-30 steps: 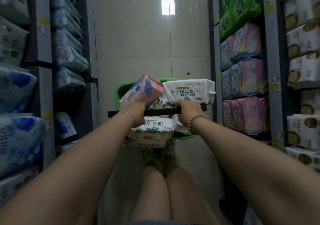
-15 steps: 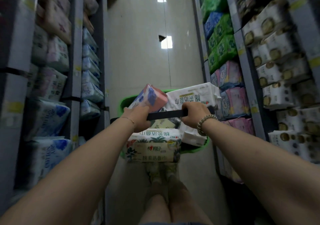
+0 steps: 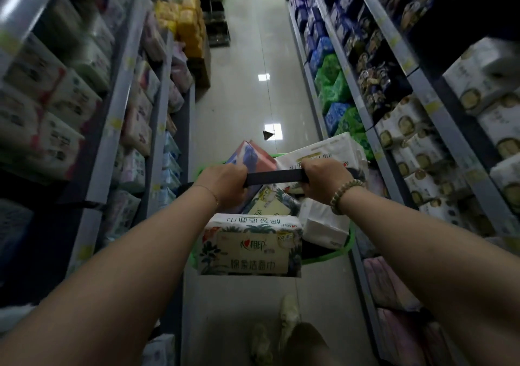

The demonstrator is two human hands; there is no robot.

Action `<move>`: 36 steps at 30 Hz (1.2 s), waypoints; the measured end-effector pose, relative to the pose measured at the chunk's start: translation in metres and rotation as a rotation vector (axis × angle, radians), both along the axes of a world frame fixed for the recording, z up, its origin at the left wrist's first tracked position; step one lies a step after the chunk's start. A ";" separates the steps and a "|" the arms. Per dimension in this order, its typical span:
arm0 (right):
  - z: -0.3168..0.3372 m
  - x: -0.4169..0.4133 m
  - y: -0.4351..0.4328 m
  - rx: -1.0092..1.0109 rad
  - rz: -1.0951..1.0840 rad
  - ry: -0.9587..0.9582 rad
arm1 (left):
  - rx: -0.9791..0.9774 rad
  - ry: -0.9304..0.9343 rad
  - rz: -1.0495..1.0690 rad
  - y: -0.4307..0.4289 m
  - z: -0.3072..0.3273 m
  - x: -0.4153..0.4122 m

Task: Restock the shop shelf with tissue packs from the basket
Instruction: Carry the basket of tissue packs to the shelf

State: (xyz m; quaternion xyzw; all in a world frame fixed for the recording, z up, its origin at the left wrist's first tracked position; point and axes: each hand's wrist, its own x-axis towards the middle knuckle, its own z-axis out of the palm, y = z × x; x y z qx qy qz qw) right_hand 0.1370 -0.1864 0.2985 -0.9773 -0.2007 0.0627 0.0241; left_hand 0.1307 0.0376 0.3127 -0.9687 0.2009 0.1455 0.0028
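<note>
- The basket (image 3: pixel 342 249) has a bright green rim; its handle (image 3: pixel 274 176) is black.
- At the basket's near edge, the leaf-print pack (image 3: pixel 249 249) is white with dark green foliage and a cream panel.
- At the basket's far left, the pink-and-blue pack (image 3: pixel 253 157) is salmon pink with violet-blue blotches.
- At the basket's far right, the white pack (image 3: pixel 323 151) carries dark lettering.
- Right of the basket, the shelf packs (image 3: pixel 334 89) are green and blue with a mottled print.
- Far beyond the basket, to its left, the yellow packs (image 3: pixel 185 25) are plain yellow.
- Beyond the basket, the floor (image 3: pixel 242 98) is pale, glossy grey.
</note>
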 end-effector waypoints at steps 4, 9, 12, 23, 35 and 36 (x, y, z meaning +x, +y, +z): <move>0.029 0.044 -0.001 -0.026 0.002 -0.084 | 0.126 -0.147 -0.051 -0.001 0.029 0.040; 0.057 0.113 -0.001 -0.030 0.046 -0.117 | 0.186 -0.235 -0.058 -0.004 0.059 0.096; 0.074 0.157 -0.003 -0.041 0.060 -0.114 | 0.190 -0.239 -0.036 -0.008 0.076 0.135; 0.135 0.315 -0.004 -0.032 0.113 -0.153 | 0.177 -0.316 0.002 -0.005 0.130 0.295; 0.150 0.523 0.021 -0.026 0.064 -0.152 | 0.204 -0.325 -0.076 0.023 0.143 0.518; 0.152 0.542 0.024 -0.022 0.056 -0.155 | 0.217 -0.331 -0.087 0.025 0.145 0.538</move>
